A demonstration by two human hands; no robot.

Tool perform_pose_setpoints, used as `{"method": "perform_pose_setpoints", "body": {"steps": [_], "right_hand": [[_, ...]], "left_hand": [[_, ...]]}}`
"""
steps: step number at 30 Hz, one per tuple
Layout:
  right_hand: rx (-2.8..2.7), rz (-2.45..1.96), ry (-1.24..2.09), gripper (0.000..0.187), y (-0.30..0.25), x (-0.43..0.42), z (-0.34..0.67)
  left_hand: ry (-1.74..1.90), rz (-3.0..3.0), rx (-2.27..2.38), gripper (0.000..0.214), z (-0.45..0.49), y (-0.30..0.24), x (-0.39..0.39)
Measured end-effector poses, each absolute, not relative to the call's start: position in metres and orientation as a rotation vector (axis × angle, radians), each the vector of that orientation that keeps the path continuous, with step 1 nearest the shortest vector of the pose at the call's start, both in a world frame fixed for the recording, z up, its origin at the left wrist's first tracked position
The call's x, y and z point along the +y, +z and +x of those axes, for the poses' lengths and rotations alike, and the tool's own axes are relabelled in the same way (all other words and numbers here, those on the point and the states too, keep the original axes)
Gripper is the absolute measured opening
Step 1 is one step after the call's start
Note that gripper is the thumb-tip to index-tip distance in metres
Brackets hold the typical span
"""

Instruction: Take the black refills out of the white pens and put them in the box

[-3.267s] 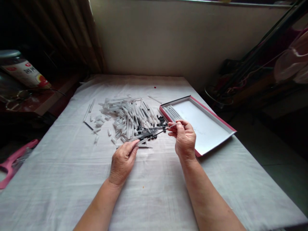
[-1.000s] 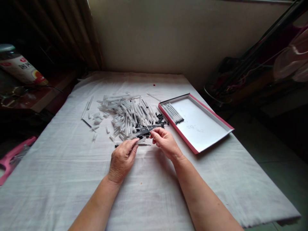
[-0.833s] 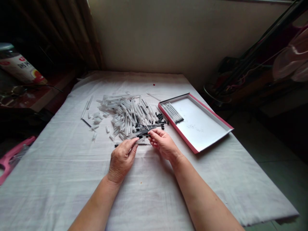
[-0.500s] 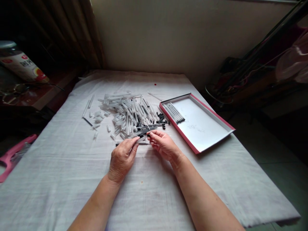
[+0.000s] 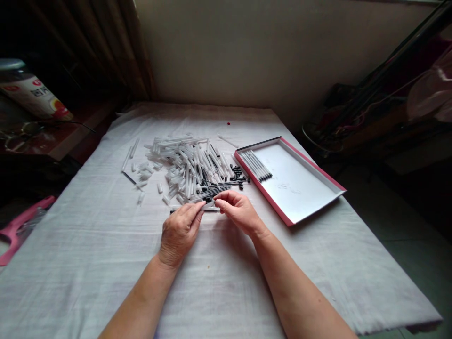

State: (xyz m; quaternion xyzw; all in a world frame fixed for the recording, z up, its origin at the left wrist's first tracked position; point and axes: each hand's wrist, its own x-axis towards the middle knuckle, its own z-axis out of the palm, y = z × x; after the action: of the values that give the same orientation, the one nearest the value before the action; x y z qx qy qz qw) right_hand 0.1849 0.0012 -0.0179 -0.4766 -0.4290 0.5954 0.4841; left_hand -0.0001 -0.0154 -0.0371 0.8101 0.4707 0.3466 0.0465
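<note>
My left hand [image 5: 179, 230] pinches the near ends of a bundle of thin black refills [image 5: 215, 189] that fans out over the white cloth. My right hand [image 5: 239, 212] sits just to the right of it, fingers pinched at the near end of that bundle on something too small to name. Beyond both hands lies a heap of clear plastic pen tubes [image 5: 183, 162] with small black caps [image 5: 237, 173] at its right side. A shallow red-edged box lid [image 5: 303, 181] to the right holds a short row of finished pens [image 5: 257, 165].
A white cloth [image 5: 219, 278] covers the table, whose right edge drops to the floor. A pink object [image 5: 21, 228] lies at the far left edge. A labelled can [image 5: 31, 96] stands on dark furniture to the left. The wall closes off the back.
My right hand came back from the box lid, where a further pen now lies in the row, and has moved left to the refill bundle beside my left hand.
</note>
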Motion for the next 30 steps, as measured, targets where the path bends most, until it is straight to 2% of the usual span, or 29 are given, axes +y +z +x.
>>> {"method": "perform_pose_setpoints", "body": {"steps": [4, 10, 15, 19, 21, 24, 26, 30], "right_hand": [[-1.327, -1.192, 1.227, 0.018, -0.022, 0.0, 0.189], [-1.707, -1.309, 0.811, 0.021, -0.025, 0.0, 0.195], [-1.871, -1.407, 0.586, 0.044, -0.03, 0.0, 0.194], [-1.773, -1.452, 0.747, 0.057, -0.034, 0.001, 0.195], [-1.692, -1.402, 0.879, 0.054, -0.033, 0.0, 0.197], [-1.59, -1.278, 1.059, 0.032, -0.032, -0.004, 0.202], [-1.557, -1.216, 1.131, 0.026, -0.031, -0.008, 0.205], [-1.611, -1.246, 1.008, 0.018, -0.033, -0.017, 0.206]], "left_hand": [[1.045, 2.521, 1.447, 0.028, -0.001, -0.038, -0.015], [1.046, 2.556, 1.399, 0.026, -0.001, -0.037, -0.016], [1.019, 2.579, 1.386, 0.026, 0.001, -0.038, -0.017], [0.998, 2.601, 1.347, 0.026, 0.002, -0.038, -0.017], [0.995, 2.586, 1.346, 0.027, 0.002, -0.037, -0.016], [1.012, 2.559, 1.364, 0.026, 0.002, -0.036, -0.015], [1.01, 2.567, 1.364, 0.026, 0.002, -0.036, -0.016], [0.97, 2.612, 1.334, 0.026, 0.004, -0.038, -0.018]]}}
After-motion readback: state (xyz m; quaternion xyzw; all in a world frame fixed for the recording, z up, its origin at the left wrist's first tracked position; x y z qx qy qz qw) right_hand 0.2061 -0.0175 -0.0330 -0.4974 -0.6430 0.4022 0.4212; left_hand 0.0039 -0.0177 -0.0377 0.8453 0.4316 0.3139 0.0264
